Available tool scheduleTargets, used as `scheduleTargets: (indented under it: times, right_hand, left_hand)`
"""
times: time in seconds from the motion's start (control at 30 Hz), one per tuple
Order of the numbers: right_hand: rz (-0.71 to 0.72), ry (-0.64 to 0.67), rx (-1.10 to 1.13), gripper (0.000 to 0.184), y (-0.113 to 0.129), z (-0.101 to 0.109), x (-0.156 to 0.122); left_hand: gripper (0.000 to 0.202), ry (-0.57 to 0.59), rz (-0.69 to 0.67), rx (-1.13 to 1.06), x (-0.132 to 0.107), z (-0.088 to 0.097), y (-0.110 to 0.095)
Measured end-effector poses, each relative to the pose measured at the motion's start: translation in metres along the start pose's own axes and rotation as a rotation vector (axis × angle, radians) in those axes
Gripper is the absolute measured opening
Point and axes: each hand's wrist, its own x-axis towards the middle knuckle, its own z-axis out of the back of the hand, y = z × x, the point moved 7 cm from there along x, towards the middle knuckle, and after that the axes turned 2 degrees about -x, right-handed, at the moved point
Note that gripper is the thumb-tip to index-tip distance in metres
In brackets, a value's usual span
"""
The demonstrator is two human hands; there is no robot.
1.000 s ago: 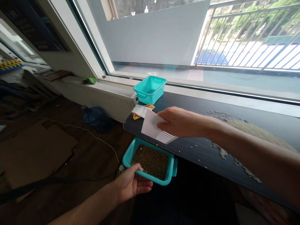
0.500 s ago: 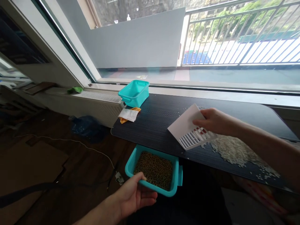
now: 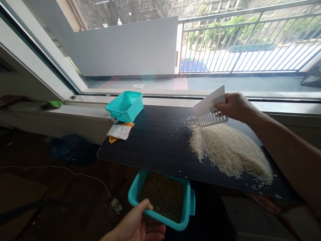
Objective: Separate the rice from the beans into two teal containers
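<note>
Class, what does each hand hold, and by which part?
Left hand: turquoise rectangular plastic tub of brown grains, by its near rim. Right hand: flat white slotted scraper, by its right edge.

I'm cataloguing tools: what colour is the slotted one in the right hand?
The slotted tool is white, as the head view shows.

Left hand (image 3: 142, 222) is held low, palm turned up, thumb (image 3: 145, 205) hooked over, fingers (image 3: 155, 229) bent beneath in a grip. Right hand (image 3: 234, 105) is raised higher, well apart, thumb and fingers set in a pinch. Right forearm (image 3: 283, 144) is seen bare, slanted in from the right edge; left forearm (image 3: 114, 235) is mostly cut off below.
</note>
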Motion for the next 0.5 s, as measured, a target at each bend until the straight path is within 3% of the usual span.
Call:
scheduleTargets:
  times: [0.3, 0.5]
  right_hand:
    - [0.027, 0.013, -0.062, 0.03, 0.006, -0.021, 0.001]
    - [0.047, -0.001, -0.012, 0.031, 0.013, -0.02, 0.0]
  left_hand:
    - [0.021, -0.032, 0.001, -0.035, -0.003, -0.004, -0.003]
    - [0.025, -0.073, -0.003, -0.024, -0.006, -0.006, -0.006]
